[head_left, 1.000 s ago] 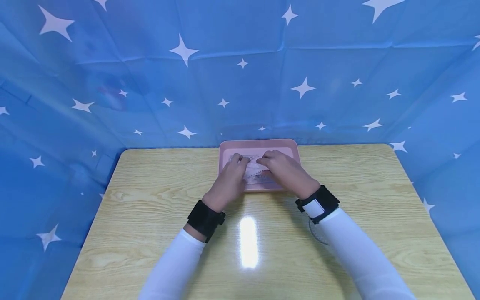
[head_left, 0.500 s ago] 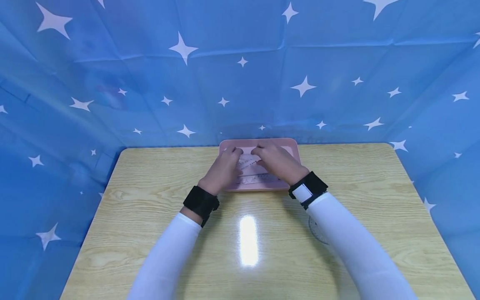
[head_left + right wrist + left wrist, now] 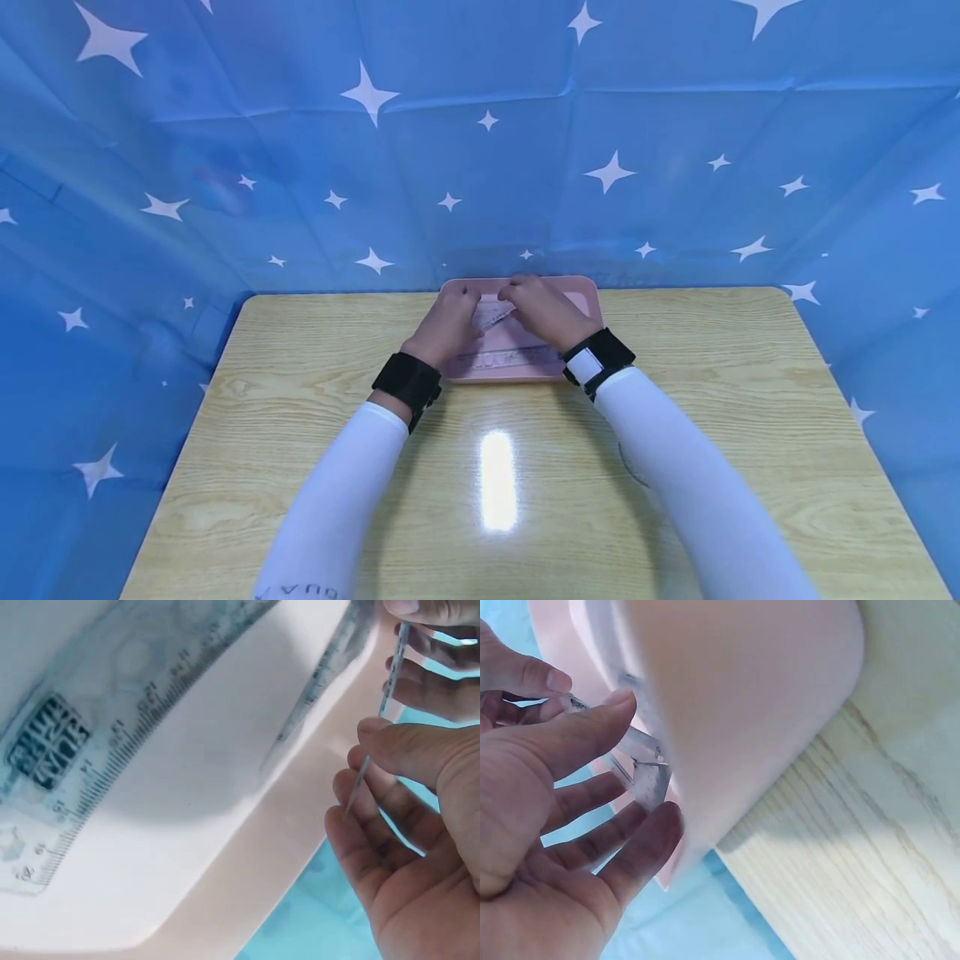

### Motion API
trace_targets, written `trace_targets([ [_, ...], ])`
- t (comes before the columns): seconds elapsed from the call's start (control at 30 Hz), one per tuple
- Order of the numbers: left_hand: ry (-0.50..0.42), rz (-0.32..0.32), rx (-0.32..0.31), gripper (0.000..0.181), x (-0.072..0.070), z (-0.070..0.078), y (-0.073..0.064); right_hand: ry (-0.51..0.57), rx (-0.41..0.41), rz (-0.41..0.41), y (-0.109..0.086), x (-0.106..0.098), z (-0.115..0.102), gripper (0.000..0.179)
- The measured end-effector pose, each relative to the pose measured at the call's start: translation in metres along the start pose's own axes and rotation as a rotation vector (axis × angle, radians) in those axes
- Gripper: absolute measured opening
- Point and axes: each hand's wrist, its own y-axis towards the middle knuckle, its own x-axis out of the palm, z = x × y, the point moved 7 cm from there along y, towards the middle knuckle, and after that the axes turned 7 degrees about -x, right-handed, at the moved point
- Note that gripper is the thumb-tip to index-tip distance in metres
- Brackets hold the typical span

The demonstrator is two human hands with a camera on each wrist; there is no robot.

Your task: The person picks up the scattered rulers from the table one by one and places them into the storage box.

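Over the pink tray point(image 3: 525, 377), both hands hold a thin clear plastic piece with ruler marks point(image 3: 495, 320). My left hand point(image 3: 447, 325) pinches it between thumb and fingers at its left end, and my right hand point(image 3: 543, 308) pinches the other end. The right wrist view shows the piece point(image 3: 388, 694) nearly edge-on, so its outline cannot be told. In the left wrist view, part of it point(image 3: 654, 784) lies between the left thumb and fingers. A clear ruler point(image 3: 502, 358) lies along the tray's near side, its numbers visible in the right wrist view.
Another clear marked piece point(image 3: 319, 679) lies by the tray wall in the right wrist view. Under the right sleeve, the edge of a clear round-edged item point(image 3: 632, 468) shows on the wooden table point(image 3: 300, 367). A blue star-patterned cloth point(image 3: 480, 167) hangs behind the tray.
Both hands have shifted away from me and slightly left over the tray, drawing the clear piece along. The ruler at the tray's near side is now more exposed.
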Motion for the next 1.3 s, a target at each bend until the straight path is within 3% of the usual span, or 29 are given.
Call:
trace_targets([
  [0.2,0.004,0.002,-0.033,0.028,0.007,-0.004,0.012,0.036,0.038,-0.034,0.01,0.007,0.009,0.031],
  [0.57,0.044,-0.032,-0.054,0.023,0.02,-0.008,0.022,0.068,0.056,-0.051,0.018,0.022,0.02,0.032],
  [0.8,0.053,-0.095,-0.09,0.028,0.03,-0.011,0.025,0.136,0.106,-0.091,0.011,0.022,0.02,0.031],
  [1.0,0.108,-0.109,-0.064,0.018,0.034,-0.012,0.027,0.097,0.076,-0.08,0.007,0.016,0.015,0.027],
  [1.17,0.165,-0.112,-0.072,0.027,0.036,-0.013,0.024,0.11,0.072,-0.072,-0.002,0.007,0.014,0.028],
  [1.3,0.152,-0.117,-0.101,0.03,0.036,-0.013,0.022,0.075,0.09,-0.072,-0.013,0.0,0.017,0.037],
])
